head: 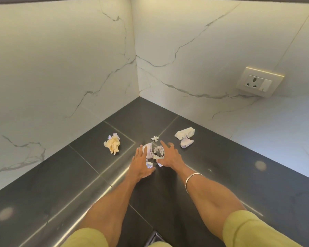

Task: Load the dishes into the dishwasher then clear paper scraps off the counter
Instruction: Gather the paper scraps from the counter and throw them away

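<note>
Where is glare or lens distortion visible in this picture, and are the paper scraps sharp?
Head view: bright streaks of glare run across the dark counter, with two pale blurry spots; the wide lens bends the wall edges; the yellow scrap is fairly sharp, the white scraps between the hands are softer.

White marble-veined walls [61, 68] meet at corner; dark tiled counter [43, 184]; socket [259, 82] on right wall.

The dark tiled tabletop [221, 175] carries a yellow crumpled paper [112, 144], white paper scraps [158, 151] at its middle, and larger white wads [185, 137] near the wall.
</note>
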Tool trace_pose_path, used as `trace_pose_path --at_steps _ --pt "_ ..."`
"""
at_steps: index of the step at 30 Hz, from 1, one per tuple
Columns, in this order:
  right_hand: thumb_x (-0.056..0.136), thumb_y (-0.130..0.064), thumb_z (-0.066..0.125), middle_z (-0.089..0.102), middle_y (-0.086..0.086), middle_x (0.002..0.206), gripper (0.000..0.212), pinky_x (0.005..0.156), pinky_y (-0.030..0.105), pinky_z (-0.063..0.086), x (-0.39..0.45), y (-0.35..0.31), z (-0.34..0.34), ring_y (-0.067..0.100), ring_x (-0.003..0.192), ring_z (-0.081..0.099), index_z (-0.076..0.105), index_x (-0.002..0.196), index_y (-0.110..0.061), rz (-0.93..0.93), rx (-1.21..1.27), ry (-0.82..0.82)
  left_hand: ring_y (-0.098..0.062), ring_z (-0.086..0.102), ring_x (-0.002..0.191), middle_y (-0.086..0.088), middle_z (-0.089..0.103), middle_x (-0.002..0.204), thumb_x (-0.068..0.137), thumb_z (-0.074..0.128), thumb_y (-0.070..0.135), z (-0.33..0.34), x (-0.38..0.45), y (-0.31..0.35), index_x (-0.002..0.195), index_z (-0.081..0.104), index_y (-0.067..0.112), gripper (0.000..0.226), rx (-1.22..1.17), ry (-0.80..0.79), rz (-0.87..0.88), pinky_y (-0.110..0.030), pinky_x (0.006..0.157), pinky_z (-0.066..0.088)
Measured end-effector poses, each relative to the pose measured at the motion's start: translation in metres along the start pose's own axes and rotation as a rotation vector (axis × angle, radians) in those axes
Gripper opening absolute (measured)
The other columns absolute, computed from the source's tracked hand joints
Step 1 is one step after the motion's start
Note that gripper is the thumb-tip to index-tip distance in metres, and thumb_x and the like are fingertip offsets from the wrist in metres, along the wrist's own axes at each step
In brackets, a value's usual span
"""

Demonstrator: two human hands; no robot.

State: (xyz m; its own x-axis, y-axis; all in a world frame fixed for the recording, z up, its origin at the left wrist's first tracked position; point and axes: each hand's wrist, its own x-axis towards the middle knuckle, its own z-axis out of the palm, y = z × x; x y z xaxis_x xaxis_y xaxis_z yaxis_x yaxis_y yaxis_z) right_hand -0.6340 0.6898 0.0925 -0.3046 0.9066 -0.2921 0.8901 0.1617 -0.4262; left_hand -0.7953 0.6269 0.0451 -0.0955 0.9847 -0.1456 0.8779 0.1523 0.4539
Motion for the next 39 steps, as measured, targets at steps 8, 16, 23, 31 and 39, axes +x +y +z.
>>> trace_pose_path --at_steps 8,16,23,31,39 --pt "0.088 -0.021 0.057 0.055 0.011 0.109 0.018 0.082 0.035 0.044 0.024 -0.002 0.016 0.033 0.108 0.055 0.062 0.105 -0.018 -0.058 -0.020 0.094 -0.028 -0.015 0.151 -0.004 -0.011 0.164 0.071 0.075 0.050 0.007 0.000 -0.005 0.157 0.005 0.024 0.114 -0.182 0.097 -0.033 -0.046 0.120 0.019" --pt "0.083 -0.017 0.062 0.054 0.003 0.066 0.037 0.049 0.026 0.027 0.014 0.004 0.009 0.025 0.061 0.042 0.044 0.052 -0.022 -0.028 0.206 0.207 -0.022 0.021 0.148 -0.001 0.037 0.153 0.096 0.043 0.042 -0.011 -0.017 0.020 0.146 0.038 0.027 0.052 -0.288 0.374 0.011 -0.040 0.118 0.028" --pt "0.084 -0.026 0.063 0.063 -0.002 0.068 0.017 0.059 0.024 0.037 0.012 -0.023 -0.009 0.016 0.060 0.052 0.069 0.071 -0.018 -0.182 0.210 0.213 -0.004 0.063 0.094 0.012 0.070 0.106 0.102 0.048 0.030 -0.043 -0.004 0.057 0.124 0.065 0.023 0.028 -0.708 0.450 -0.084 -0.009 0.079 0.043" --pt "0.095 -0.021 0.052 0.063 0.004 0.078 0.010 0.066 0.028 0.051 -0.014 -0.080 -0.019 0.018 0.074 0.061 0.058 0.087 -0.024 -0.234 0.480 0.102 -0.022 0.057 0.070 -0.010 0.064 0.078 0.093 0.045 0.022 -0.062 0.018 0.062 0.080 0.064 0.010 0.026 -1.545 0.266 -0.554 -0.032 0.061 0.047" --pt "0.094 -0.013 0.059 0.070 0.005 0.114 0.059 0.101 0.032 0.046 -0.004 -0.074 -0.012 0.023 0.112 0.062 0.039 0.149 -0.020 -0.300 0.122 0.165 -0.013 0.056 0.055 -0.013 0.062 0.078 0.090 0.059 0.005 -0.070 0.014 0.040 0.098 0.069 -0.005 0.016 -1.575 0.250 -0.599 -0.030 0.063 0.053"
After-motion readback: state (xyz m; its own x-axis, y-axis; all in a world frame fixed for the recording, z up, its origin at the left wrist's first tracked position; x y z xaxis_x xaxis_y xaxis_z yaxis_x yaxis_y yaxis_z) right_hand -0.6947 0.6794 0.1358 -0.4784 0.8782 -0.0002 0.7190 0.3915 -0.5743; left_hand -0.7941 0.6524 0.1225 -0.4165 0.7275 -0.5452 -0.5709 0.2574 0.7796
